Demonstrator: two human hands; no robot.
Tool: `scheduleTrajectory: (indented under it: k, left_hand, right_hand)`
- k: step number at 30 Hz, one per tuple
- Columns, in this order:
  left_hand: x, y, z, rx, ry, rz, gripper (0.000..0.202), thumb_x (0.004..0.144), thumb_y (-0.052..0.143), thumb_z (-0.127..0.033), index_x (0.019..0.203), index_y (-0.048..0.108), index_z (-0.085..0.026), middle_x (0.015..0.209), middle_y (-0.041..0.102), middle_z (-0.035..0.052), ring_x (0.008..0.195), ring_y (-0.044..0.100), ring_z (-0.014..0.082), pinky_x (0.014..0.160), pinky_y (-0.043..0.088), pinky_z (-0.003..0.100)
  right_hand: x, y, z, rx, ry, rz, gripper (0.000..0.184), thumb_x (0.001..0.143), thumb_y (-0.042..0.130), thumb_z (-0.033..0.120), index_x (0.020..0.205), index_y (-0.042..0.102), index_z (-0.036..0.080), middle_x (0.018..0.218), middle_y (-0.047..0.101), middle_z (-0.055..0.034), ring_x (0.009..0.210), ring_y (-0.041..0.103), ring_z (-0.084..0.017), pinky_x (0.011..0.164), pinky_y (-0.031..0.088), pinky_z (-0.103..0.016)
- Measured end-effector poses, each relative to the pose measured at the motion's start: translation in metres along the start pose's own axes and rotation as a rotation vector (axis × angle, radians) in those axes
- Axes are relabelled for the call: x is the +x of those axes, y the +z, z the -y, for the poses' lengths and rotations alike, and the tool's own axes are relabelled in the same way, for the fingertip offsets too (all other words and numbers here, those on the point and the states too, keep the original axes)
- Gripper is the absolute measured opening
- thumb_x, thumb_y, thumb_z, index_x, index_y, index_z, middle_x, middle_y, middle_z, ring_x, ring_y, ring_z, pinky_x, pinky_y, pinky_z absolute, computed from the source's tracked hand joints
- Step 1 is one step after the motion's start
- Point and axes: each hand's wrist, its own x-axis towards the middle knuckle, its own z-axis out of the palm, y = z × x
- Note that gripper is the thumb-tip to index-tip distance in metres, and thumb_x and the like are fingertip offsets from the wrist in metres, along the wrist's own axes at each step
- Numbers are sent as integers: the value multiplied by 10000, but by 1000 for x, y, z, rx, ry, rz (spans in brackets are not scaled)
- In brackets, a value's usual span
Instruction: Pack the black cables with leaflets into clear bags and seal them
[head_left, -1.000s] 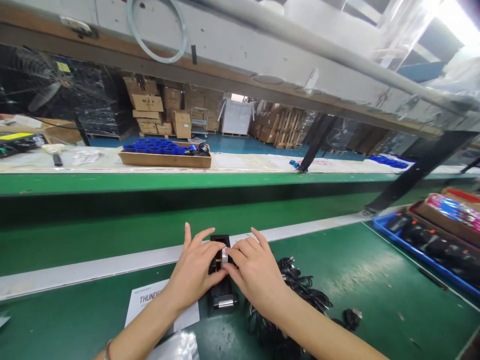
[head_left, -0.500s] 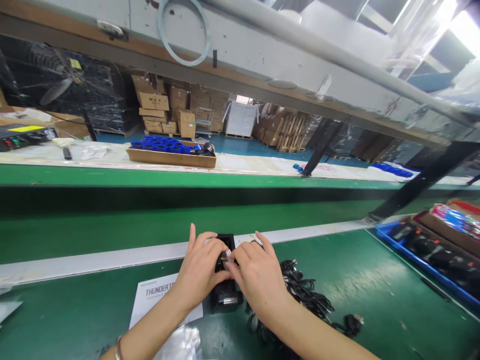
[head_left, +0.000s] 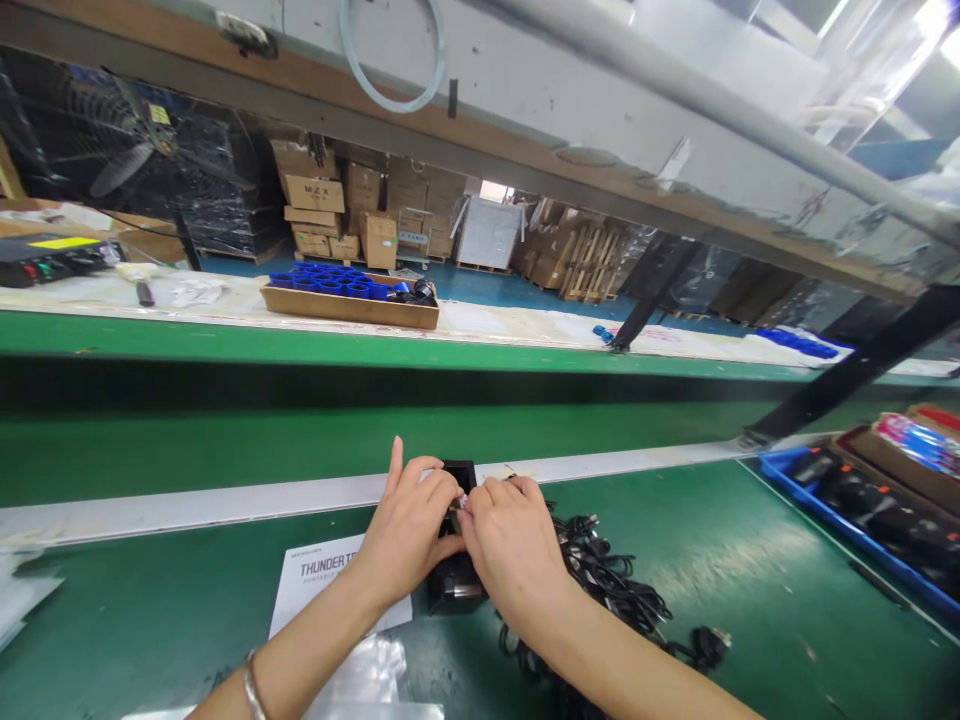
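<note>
A small black device (head_left: 454, 585) with a silver end lies on the green table, its long side pointing away from me. My left hand (head_left: 409, 530) curls around its left side, index finger raised. My right hand (head_left: 511, 545) covers its right side. The fingertips of both hands meet in a pinch on top of the device, on a small part that I cannot make out. A pile of black cables (head_left: 611, 585) lies just right of my right hand. A white printed sheet (head_left: 319, 585) rests under my left forearm.
A blue bin (head_left: 847, 510) with black devices stands at the right edge, beside boxes with coloured packs (head_left: 919, 440). Clear plastic bags (head_left: 360, 675) lie near me. Across the green belt, a wooden tray of blue rings (head_left: 349, 300) sits on the far bench.
The view has drifted left and down. Both hands have drawn closer together over the black device, and the fingers of my right hand have curled in from spread to pinched.
</note>
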Motion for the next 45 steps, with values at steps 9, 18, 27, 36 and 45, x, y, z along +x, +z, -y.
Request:
scheduleTrajectory:
  k: [9,18,27,36,45]
  left_hand:
    - [-3,9,10,-64,-36,0,342,640,691,-347,915,533,-219,1017,584,26,1112,412,259,1025,100,618]
    - [-3,3,10,-195,-127,107,553,574,683,-511,1029,498,-257,1154,508,65,1147,419,288,997,139,640]
    - [-14,-18,-2,-312,-345,65,271,806,487,-318,1076,503,-316,1191,447,19,1123,437,198,942,379,401]
    - [7,-14,-10,-297,-312,-3,131,762,545,-284,719,668,-275,1006,582,9,1099,412,256,906,378,455]
    - [6,-7,-8,-348,-362,-12,127,757,561,-304,725,683,-295,966,614,-3,1095,428,226,936,362,437]
  right_hand:
    - [16,-7,-29,141,-169,187,199,876,362,185,817,542,124,791,609,-78,713,553,-180,671,323,-297]
    - [35,-23,-40,1,-370,143,169,876,385,196,829,523,110,792,576,-84,733,541,-200,644,340,-302]
    - [23,-20,-42,323,-321,142,68,820,453,112,865,467,161,722,567,-5,602,512,-126,527,324,-218]
    - [15,-31,-40,605,-261,77,123,810,540,270,884,480,191,825,607,-4,733,559,-130,629,403,-226]
    - [11,-13,-39,484,-244,35,117,834,494,204,786,599,182,772,618,-4,697,551,-120,645,373,-224]
